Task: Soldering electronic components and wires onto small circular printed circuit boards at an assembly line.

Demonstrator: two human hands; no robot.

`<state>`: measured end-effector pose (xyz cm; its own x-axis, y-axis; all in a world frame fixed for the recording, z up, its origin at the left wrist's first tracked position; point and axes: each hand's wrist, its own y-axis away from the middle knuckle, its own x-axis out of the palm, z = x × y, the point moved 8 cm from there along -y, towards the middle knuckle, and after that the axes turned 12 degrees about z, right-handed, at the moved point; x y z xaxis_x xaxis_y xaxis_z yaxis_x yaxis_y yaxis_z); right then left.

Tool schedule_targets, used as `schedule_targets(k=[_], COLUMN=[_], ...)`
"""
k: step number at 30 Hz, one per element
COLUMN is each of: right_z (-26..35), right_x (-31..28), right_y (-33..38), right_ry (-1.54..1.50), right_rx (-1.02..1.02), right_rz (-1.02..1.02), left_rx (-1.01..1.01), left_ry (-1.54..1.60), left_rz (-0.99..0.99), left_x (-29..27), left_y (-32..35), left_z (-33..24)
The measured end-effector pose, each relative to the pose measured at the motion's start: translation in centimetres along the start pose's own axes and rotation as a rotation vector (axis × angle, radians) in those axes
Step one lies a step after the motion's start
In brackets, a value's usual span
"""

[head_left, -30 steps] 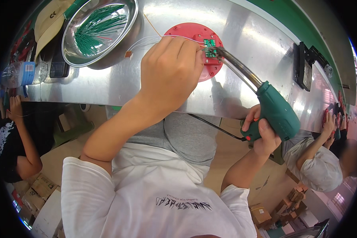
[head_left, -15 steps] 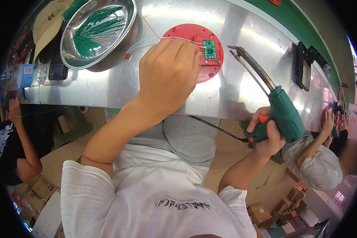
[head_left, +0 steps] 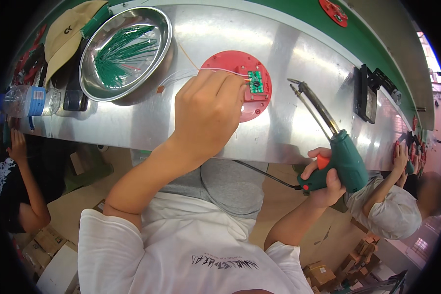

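I take this as the wire-placing step of soldering. My left hand (head_left: 208,115) rests on the red disc (head_left: 240,83), fingers pinched closed on a thin white wire (head_left: 220,71) led to the small green circuit board (head_left: 255,82) at the disc's right side. My right hand (head_left: 323,181), well right of the disc, is wrapped shut around the green soldering gun (head_left: 345,159), tip lifted off the worktop (head_left: 279,127). Next, I judge, the tip must reach the board without shifting the wire.

the table (head_left: 299,39) is brushed sheet metal, shiny with soft streaked reflections. the round bowl (head_left: 90,83) is polished steel, mirror-bright. the red disc (head_left: 220,61) looks like matt plastic (its small green board (head_left: 255,82) glossier). the soldering gun (head_left: 345,161) has a smooth green plastic body and a bare metal tip. the cap (head_left: 63,34) is tan cloth.
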<state>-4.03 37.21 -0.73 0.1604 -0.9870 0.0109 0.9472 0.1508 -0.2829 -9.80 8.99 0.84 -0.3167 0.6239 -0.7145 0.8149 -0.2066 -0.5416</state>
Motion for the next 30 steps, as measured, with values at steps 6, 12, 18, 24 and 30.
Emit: schedule_targets(k=[6, 12, 18, 24, 30], right_z=[0.3, 0.0, 0.8, 0.9, 0.9], right_x=[-0.1, -0.1, 0.7, 1.7, 2.2], right_y=[0.2, 0.3, 0.6, 0.9, 1.1], right_ry=[-0.028, -0.029, 0.045, 0.142, 0.128], right_rx=[-0.026, 0.019, -0.046, -0.001, 0.027], right_rz=[-0.004, -0.034, 0.047, 0.078, 0.052], left_rx=[-0.006, -0.021, -0.026, 0.07, 0.109], left_ry=[0.002, 0.031, 0.065, 0.017, -0.028], left_rz=[0.007, -0.001, -0.018, -0.106, -0.062], left_x=[0.0, -0.1, -0.2, -0.9, -0.6], left_y=[0.0, -0.1, 0.3, 0.5, 0.4], left_z=[0.0, 0.0, 0.1, -0.2, -0.6])
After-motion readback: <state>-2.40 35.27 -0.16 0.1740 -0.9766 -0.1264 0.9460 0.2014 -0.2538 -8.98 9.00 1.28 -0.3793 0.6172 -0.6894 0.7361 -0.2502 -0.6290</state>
